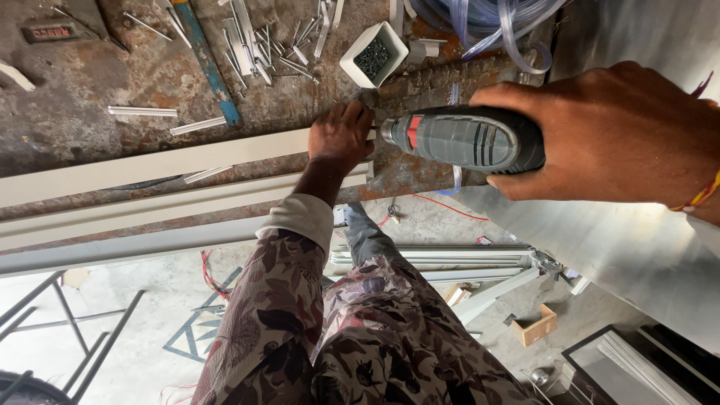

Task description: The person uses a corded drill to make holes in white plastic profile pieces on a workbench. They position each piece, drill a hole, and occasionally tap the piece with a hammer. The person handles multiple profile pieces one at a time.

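My right hand [611, 135] grips a grey power drill [469, 139] with a red band near its chuck. The chuck points left at the end of a long cream-coloured profile [165, 161] lying on a rusty workbench [82, 112]. My left hand [341, 135] presses down on that end of the profile, its fingers right beside the drill's tip. A second cream profile [150, 210] lies parallel, nearer to me. My patterned sleeve [270, 315] covers the left forearm.
A white square cup of dark screws [371, 54] stands behind the left hand. Several short metal offcuts [255, 41] and a blue strip [206, 64] litter the bench. Clear tubing [487, 19] coils at the top right. A metal sheet [622, 247] and floor clutter lie below.
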Demonstrator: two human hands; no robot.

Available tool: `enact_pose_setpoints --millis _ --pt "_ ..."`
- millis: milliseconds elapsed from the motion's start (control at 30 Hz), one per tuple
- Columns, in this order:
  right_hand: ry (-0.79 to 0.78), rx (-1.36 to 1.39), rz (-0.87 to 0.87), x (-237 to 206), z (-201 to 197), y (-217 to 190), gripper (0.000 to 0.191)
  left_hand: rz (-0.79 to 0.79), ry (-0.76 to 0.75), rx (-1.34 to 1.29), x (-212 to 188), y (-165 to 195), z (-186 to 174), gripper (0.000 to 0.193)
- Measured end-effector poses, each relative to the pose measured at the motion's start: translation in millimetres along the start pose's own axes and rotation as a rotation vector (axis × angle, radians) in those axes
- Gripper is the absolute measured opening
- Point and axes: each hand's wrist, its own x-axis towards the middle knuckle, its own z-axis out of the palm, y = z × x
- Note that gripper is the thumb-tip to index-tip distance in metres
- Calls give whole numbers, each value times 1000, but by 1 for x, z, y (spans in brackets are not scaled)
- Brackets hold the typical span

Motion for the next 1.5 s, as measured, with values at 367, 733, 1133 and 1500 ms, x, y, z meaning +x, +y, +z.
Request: enact_pose_setpoints --millis 367,733,1133,1500 --pt "113 27 -22 0 7 2 78 -63 -159 9 4 4 -7 55" --pt "109 -32 -24 -2 2 2 81 -48 -143 14 3 4 -10 60" --pt "-23 -89 35 -3 1 -2 81 -111 -201 -6 6 8 -13 55" --pt "18 -35 44 -6 2 -4 83 -119 87 110 4 8 17 55"
